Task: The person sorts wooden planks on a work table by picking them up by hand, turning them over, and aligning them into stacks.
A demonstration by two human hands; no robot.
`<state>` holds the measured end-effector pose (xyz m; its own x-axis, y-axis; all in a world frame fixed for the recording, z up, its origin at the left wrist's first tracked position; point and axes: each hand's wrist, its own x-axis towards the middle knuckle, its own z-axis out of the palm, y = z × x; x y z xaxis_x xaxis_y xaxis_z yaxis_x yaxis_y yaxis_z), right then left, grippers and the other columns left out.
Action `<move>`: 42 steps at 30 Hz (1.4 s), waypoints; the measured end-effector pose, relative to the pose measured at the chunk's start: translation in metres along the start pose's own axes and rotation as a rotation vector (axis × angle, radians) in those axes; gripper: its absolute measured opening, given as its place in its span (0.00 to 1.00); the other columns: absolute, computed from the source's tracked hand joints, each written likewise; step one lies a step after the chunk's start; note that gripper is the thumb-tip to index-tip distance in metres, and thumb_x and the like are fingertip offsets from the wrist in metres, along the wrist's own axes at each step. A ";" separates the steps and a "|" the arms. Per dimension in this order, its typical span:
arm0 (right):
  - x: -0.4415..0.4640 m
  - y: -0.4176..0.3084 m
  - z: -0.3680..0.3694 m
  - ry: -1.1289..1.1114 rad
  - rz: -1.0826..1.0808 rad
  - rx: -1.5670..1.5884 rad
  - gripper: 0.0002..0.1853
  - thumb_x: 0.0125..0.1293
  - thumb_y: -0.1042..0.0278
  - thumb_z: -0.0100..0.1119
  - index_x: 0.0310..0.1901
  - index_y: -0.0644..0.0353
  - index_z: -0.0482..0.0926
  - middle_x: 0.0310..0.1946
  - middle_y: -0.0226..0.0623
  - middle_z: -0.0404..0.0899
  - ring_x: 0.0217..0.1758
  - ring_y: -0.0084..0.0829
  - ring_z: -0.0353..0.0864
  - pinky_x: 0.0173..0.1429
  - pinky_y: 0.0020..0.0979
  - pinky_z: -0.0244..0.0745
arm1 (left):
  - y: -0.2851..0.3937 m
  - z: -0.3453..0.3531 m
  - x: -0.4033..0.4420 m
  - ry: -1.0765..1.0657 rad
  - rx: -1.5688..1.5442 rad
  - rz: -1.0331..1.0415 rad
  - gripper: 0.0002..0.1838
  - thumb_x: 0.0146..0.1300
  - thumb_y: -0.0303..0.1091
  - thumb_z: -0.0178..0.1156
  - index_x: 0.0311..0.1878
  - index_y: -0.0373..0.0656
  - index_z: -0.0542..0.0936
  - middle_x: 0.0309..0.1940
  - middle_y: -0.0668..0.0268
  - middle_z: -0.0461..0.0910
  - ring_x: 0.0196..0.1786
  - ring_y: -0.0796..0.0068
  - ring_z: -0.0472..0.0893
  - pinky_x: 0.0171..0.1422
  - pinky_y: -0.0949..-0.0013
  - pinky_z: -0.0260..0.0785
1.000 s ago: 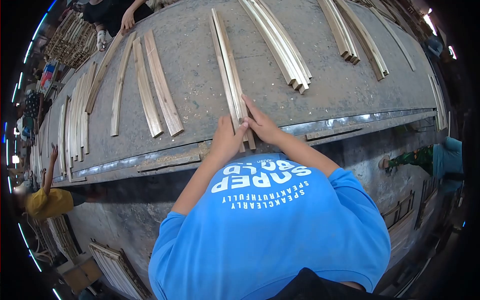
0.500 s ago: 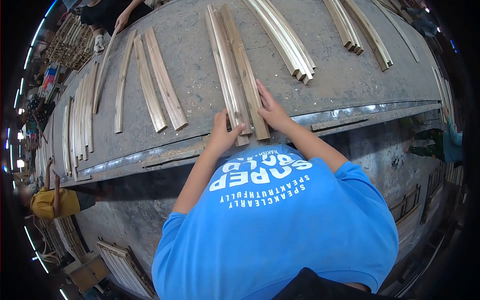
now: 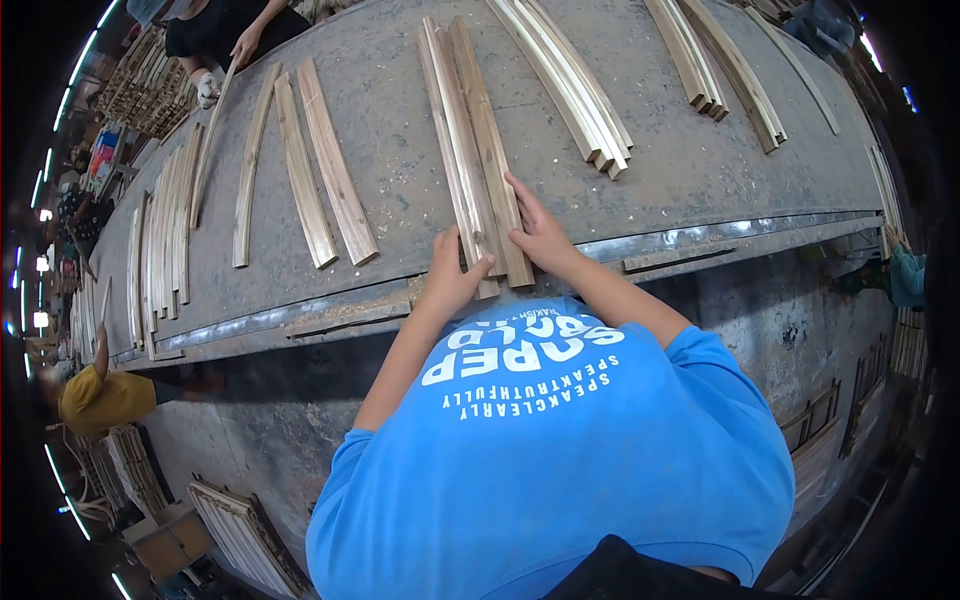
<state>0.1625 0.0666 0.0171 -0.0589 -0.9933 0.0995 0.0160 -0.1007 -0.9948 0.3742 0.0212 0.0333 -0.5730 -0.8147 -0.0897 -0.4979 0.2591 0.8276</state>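
Note:
Several long wooden strips (image 3: 462,165) lie side by side on the worktable (image 3: 390,160), their near ends over its front edge. My left hand (image 3: 455,268) grips the left side of this bundle near the end, thumb over the top. Against the opposite side, my right hand (image 3: 543,232) presses on the rightmost wooden strip (image 3: 492,150), its fingers stretched along the edge. Between the two hands the strips sit closely together at the near end, while a narrow gap shows farther up.
Loose strips (image 3: 340,190) and a row of strips (image 3: 170,230) lie to the left. More stacks of strips (image 3: 585,110) rest to the right. Across the table a person (image 3: 235,35) holds a strip. A person in yellow (image 3: 105,400) stands at the left.
The rightmost strip has closed in against the others at the near end, narrowing the gap. My right hand has shifted slightly toward me and left. The yellow-shirted person has moved an arm.

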 end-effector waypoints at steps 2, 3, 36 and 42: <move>0.003 -0.005 0.004 -0.005 0.052 0.146 0.51 0.59 0.91 0.49 0.84 0.57 0.44 0.83 0.46 0.48 0.87 0.39 0.45 0.87 0.38 0.42 | 0.011 -0.005 -0.004 -0.021 -0.003 -0.021 0.46 0.61 0.45 0.73 0.75 0.30 0.61 0.67 0.42 0.66 0.72 0.42 0.68 0.77 0.51 0.61; 0.006 -0.003 0.004 -0.014 0.043 0.063 0.50 0.59 0.91 0.49 0.84 0.57 0.43 0.83 0.47 0.48 0.87 0.39 0.46 0.87 0.39 0.43 | 0.019 -0.009 -0.006 -0.070 0.045 -0.014 0.52 0.57 0.48 0.76 0.76 0.31 0.60 0.67 0.42 0.65 0.72 0.42 0.68 0.77 0.51 0.61; 0.122 -0.104 -0.044 0.052 -0.473 -1.271 0.53 0.63 0.71 0.67 0.83 0.28 0.46 0.85 0.40 0.40 0.88 0.45 0.42 0.87 0.52 0.45 | -0.005 -0.196 -0.097 -0.070 -1.298 -0.059 0.60 0.40 0.32 0.59 0.82 0.32 0.49 0.69 0.25 0.65 0.30 0.58 0.85 0.30 0.68 0.80; 0.123 -0.101 -0.017 -0.085 -0.474 -1.276 0.54 0.63 0.61 0.71 0.83 0.25 0.45 0.86 0.37 0.37 0.89 0.42 0.38 0.88 0.52 0.39 | 0.005 -0.231 -0.149 0.022 -1.336 -0.069 0.61 0.38 0.33 0.64 0.79 0.22 0.48 0.64 0.19 0.64 0.28 0.51 0.84 0.21 0.67 0.78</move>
<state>0.1365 -0.0441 0.1293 0.2610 -0.8833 0.3894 -0.9162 -0.3537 -0.1884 0.6073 0.0244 0.1783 -0.5557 -0.8169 -0.1548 0.4965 -0.4754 0.7263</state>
